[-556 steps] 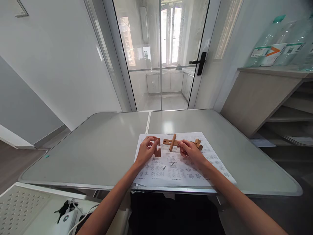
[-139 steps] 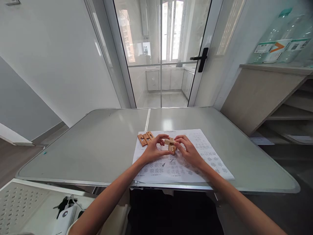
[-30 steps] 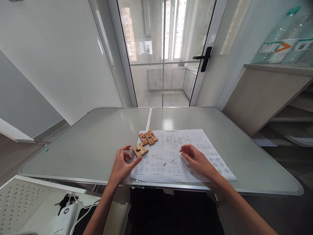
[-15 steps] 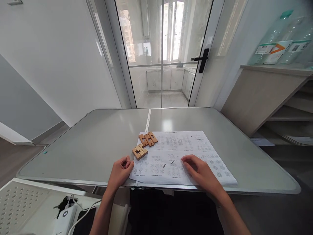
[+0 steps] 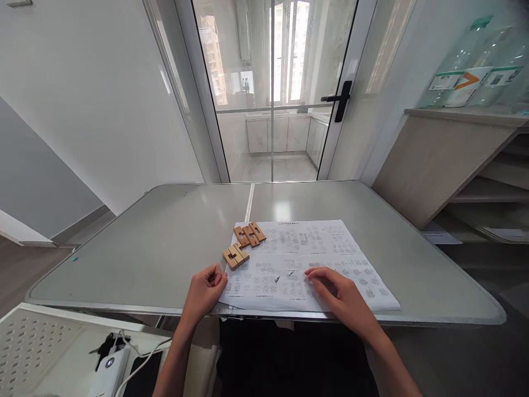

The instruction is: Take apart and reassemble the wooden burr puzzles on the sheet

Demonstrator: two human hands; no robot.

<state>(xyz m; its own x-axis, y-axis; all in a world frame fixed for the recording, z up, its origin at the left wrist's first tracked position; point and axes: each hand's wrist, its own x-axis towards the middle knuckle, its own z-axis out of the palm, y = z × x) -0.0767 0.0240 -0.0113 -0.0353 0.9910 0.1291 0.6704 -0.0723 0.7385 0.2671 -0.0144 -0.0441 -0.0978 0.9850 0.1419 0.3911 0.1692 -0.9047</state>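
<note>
My left hand (image 5: 205,289) is curled into a fist at the left edge of a printed paper sheet (image 5: 285,251), its thumb side touching or very near the paper; I see nothing in it. My right hand (image 5: 336,289) rests low over the right half of the sheet, fingers loosely bent and thumb apart, holding nothing. Flat wooden puzzle pieces with cut-outs lie at the sheet's upper left: three darker pieces (image 5: 249,235) side by side, and a lighter group (image 5: 235,257) fitted together just in front. Two dark tick-like marks (image 5: 277,279) show on the paper between my hands.
The grey folding table (image 5: 185,231) has a seam down its middle. At lower left, a white perforated basket (image 5: 37,342) holds a white power bank (image 5: 111,368), a cable and a dark flat object. Large clear bottles (image 5: 458,71) stand on a shelf unit (image 5: 430,160) at right.
Both hands keep almost the same pose and place. The whole view has shifted very slightly; the puzzle pieces and paper lie as before.
</note>
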